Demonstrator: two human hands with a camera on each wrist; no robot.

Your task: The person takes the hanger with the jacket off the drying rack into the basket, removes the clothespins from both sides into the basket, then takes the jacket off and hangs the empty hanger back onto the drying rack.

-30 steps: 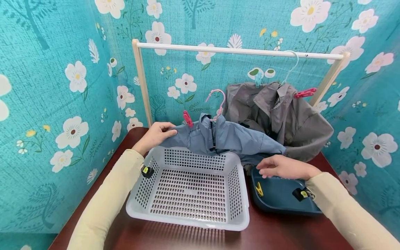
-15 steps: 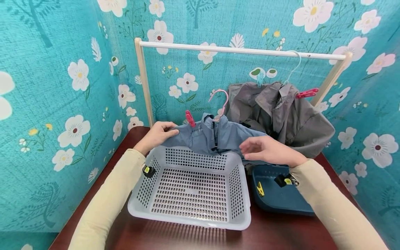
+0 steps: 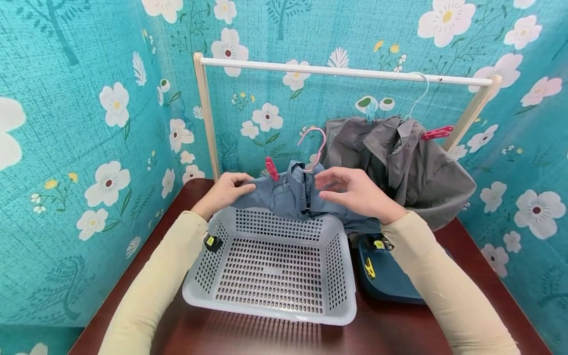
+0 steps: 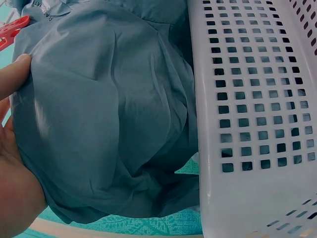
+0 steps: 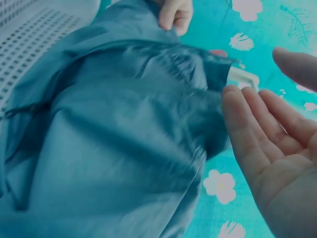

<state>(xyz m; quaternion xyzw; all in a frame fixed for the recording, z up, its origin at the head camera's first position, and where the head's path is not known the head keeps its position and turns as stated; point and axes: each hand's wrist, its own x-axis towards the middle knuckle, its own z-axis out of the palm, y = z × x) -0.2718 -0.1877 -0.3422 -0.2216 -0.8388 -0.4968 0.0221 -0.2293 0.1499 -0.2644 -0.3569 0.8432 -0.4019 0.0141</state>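
Observation:
A blue-grey jacket (image 3: 284, 197) hangs on a pink hanger (image 3: 321, 143) behind the basket, its hook rising from the collar. My left hand (image 3: 224, 192) grips the jacket's shoulder at the left; in the left wrist view its thumb (image 4: 15, 77) lies on the cloth. A red clothespin (image 3: 271, 168) sits on that same side, close to the collar. My right hand (image 3: 355, 192) is held out over the jacket's right half, fingers relaxed and nothing in them. The right wrist view shows those fingers (image 5: 245, 124) close beside the collar.
A light grey perforated basket (image 3: 270, 318) stands in front. To its right is a dark blue tray (image 3: 392, 283) with a yellow clothespin (image 3: 369, 267). A grey jacket (image 3: 430, 182) with more clothespins hangs from the white rack bar (image 3: 333, 70) behind.
My right hand has moved left and up from above the blue tray, across the jacket's right sleeve to near the collar. The left hand keeps its grip in place.

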